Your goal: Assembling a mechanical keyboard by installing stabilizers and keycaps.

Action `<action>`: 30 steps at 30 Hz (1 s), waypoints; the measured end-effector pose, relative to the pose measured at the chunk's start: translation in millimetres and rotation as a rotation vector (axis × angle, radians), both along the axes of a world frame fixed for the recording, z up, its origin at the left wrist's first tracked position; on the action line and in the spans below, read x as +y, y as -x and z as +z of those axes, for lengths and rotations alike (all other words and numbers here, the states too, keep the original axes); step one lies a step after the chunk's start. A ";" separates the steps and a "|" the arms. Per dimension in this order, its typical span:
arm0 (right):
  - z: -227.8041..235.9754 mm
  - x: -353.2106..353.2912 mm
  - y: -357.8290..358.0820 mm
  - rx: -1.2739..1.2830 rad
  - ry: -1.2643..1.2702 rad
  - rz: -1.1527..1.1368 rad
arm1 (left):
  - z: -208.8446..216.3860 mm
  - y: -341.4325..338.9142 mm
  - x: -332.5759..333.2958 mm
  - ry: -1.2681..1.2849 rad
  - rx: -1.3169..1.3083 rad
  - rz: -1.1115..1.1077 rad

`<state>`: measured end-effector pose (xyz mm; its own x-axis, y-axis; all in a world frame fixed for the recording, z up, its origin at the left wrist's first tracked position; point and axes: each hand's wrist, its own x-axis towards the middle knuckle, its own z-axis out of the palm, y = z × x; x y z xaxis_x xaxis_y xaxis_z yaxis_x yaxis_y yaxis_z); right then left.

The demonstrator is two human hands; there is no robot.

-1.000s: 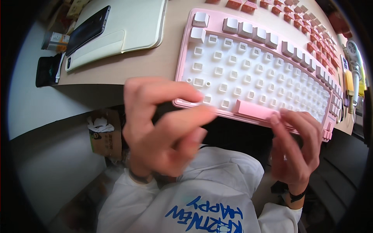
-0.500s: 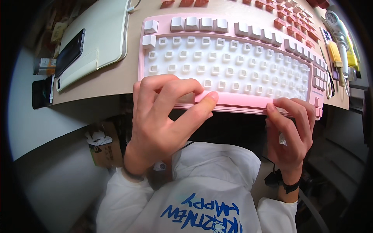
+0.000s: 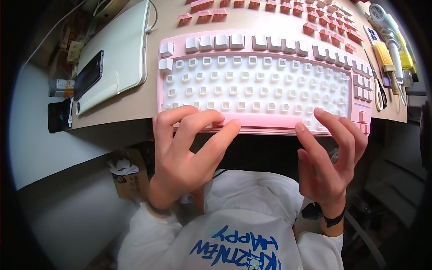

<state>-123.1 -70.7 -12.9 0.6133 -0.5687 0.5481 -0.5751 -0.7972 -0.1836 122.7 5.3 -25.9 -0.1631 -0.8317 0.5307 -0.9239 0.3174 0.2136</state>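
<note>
In front of me on the desk lies a pink keyboard (image 3: 164, 94). White square sockets fill its middle without caps, and pale grey keycaps (image 3: 236, 42) line its top and right. A long pink spacebar keycap (image 3: 270, 120) sits along the front row, seemingly level. My left hand (image 3: 189, 148) has thumb and forefinger closed on its left end, the thumb on the front face. My right hand (image 3: 330, 155) is at the other end: one fingertip touches or nearly touches the cap, another is over the sockets, and its fingers are apart.
Loose pink keycaps (image 3: 204, 16) stand in rows behind the keyboard. At left a dark phone (image 3: 88, 75) rests on a cream flat case (image 3: 118, 54) with a cable. Scissors (image 3: 380, 92), a yellow brush (image 3: 384, 56) and a pale handheld tool (image 3: 390, 36) lie at right.
My right hand's fingers have spread, leaving the pinch on the spacebar's right end. The left hand has shifted slightly left along the cap. The view has tilted, showing more loose keycaps.
</note>
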 end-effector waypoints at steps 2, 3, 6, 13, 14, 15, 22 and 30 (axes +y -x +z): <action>0.8 1.2 3.9 -0.004 -0.003 -0.005 | 0.0 2.1 0.0 0.011 0.021 0.018; 1.0 2.3 6.5 -0.002 -0.010 -0.008 | 2.1 2.7 -0.7 0.013 0.016 0.018; -0.1 7.3 13.5 -0.011 -0.002 -0.039 | -0.1 4.2 0.1 -0.044 0.030 0.005; -4.4 11.7 27.7 -0.045 -0.034 -0.078 | 0.2 7.5 -1.9 -0.014 0.008 -0.021; -5.0 12.1 30.3 -0.056 -0.042 -0.088 | 1.2 7.7 -2.6 -0.027 0.000 -0.027; -5.4 12.6 32.7 -0.066 -0.049 -0.099 | 2.1 8.5 -3.4 -0.040 -0.009 -0.032; -8.5 12.2 46.2 -0.092 -0.060 -0.121 | 7.1 20.4 -8.7 -0.083 0.006 -0.049; -22.1 7.2 55.1 -0.133 -0.091 -0.136 | 5.8 42.9 -38.1 -0.037 -0.015 -0.149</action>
<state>-178.2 -63.5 -35.0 0.4536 -0.6922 0.5614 -0.6422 -0.6906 -0.3326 79.8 -32.8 -20.1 -0.2937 -0.8165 0.4971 -0.8704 0.4434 0.2140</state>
